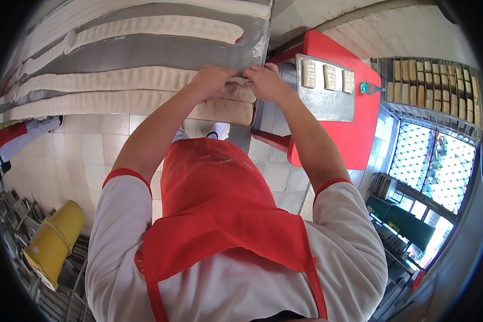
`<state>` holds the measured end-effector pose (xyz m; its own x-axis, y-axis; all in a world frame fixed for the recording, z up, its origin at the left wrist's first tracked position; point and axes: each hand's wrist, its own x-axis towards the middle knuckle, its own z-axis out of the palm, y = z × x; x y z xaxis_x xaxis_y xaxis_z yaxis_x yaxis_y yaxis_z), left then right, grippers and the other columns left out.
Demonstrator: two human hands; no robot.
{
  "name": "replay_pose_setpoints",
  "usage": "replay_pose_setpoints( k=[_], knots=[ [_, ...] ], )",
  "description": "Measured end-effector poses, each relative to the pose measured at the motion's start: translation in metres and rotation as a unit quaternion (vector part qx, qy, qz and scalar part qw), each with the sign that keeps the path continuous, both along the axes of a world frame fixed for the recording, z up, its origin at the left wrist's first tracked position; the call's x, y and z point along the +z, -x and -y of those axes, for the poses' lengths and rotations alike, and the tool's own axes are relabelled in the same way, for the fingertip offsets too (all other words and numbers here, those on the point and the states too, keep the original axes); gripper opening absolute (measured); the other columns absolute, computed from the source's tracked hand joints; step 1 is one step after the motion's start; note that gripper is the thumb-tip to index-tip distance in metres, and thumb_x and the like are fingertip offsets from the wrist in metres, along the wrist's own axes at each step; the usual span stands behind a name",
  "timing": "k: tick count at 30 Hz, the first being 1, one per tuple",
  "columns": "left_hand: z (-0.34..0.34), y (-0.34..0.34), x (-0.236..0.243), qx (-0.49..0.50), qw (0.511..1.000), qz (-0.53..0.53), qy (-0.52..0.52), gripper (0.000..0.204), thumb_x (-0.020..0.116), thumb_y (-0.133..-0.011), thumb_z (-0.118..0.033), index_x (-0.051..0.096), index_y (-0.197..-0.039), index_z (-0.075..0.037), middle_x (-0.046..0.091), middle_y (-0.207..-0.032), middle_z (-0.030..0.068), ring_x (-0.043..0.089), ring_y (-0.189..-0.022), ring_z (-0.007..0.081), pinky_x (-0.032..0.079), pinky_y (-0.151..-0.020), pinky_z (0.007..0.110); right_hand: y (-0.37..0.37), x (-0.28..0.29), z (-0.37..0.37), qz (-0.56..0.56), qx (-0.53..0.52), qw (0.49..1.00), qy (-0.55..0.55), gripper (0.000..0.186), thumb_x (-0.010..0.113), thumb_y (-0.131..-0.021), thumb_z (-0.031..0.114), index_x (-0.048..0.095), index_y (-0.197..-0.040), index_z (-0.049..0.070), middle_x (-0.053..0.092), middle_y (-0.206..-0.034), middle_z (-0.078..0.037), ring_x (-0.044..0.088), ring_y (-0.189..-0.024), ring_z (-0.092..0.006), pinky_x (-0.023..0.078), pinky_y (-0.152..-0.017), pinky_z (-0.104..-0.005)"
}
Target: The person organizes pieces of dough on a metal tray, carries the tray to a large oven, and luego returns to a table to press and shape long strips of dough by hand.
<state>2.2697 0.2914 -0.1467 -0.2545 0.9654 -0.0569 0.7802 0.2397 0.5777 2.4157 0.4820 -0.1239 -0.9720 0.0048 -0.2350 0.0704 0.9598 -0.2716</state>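
Pressing both hands on the end of a long dough strip [145, 101], I stand at the metal counter [161, 51] and look down over my red apron [220, 204]. My left hand [212, 81] lies on the dough with the fingers curled down over it, so the grip is narrow and closed on the dough. My right hand [266, 81] is just beside it, touching the same end; its fingers also bend down onto the dough, pinching it near the edge of the counter.

The strip has its long axis running from my hands away to my left, across the counter, almost parallel to the counter's front edge. The end I hold is directly in front of my chest, so the rest of the dough lies to the left of both grips, and my left hand is the nearer one to the long part. Other long dough strips [150, 29] lie further from me, parallel to this one and apart from it.

To my right stands a red table [359, 134] with a metal tray [327, 102] on it, which carries three small dough pieces [329, 77]. Beyond it is a wire rack [429, 88] with many more pieces in rows. A yellow bucket [56, 241] lies on its side at my lower left, above the tiled floor [86, 155].
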Motion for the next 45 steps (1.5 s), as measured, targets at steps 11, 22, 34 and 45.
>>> replay_pose_setpoints(
  k=[11,22,34,45],
  knots=[
    [0.039,0.027,0.013,0.035,0.988,-0.099,0.117,0.07,0.064,-0.093,-0.069,0.07,-0.121,-0.005,0.069,-0.128,0.0173,0.061,-0.126,0.0365,0.047,-0.108,0.05,-0.041,-0.025,0.122,-0.093,-0.212,0.97,-0.073,0.093,0.051,-0.102,0.061,0.03,-0.163,-0.008,0.029,-0.17,-0.028,0.025,-0.16,-0.0412,0.015,-0.129,-0.0597],
    [0.083,0.089,0.014,0.002,0.993,-0.088,0.082,0.076,0.067,-0.089,-0.074,0.072,-0.115,-0.003,0.073,-0.119,0.0192,0.067,-0.117,0.0374,0.053,-0.1,0.05,-0.004,-0.022,0.16,-0.021,-0.27,0.958,-0.091,0.113,0.043,-0.098,0.081,0.021,-0.167,-0.006,0.017,-0.175,-0.027,0.014,-0.164,-0.0422,0.011,-0.131,-0.0571],
    [0.124,0.14,0.025,-0.018,0.983,-0.094,0.157,0.082,0.072,-0.08,-0.081,0.073,-0.109,-0.004,0.076,-0.11,0.019,0.072,-0.106,0.038,0.057,-0.09,0.05,0.067,0.004,0.214,0.095,-0.296,0.949,-0.057,0.124,0.044,-0.091,0.089,0.009,-0.17,-0.001,0.005,-0.178,-0.023,0.003,-0.165,-0.0415,0.009,-0.132,-0.0563],
    [0.156,0.17,0.023,-0.017,0.986,-0.104,0.126,0.087,0.071,-0.08,-0.082,0.074,-0.117,-0.003,0.076,-0.114,0.0211,0.072,-0.11,0.0398,0.057,-0.094,0.049,0.089,-0.016,0.251,-0.013,-0.259,0.965,-0.043,0.118,0.043,-0.095,0.085,0.013,-0.169,-0.002,0.008,-0.178,-0.022,0.006,-0.165,-0.0389,0.008,-0.131,-0.0581]
  ],
)
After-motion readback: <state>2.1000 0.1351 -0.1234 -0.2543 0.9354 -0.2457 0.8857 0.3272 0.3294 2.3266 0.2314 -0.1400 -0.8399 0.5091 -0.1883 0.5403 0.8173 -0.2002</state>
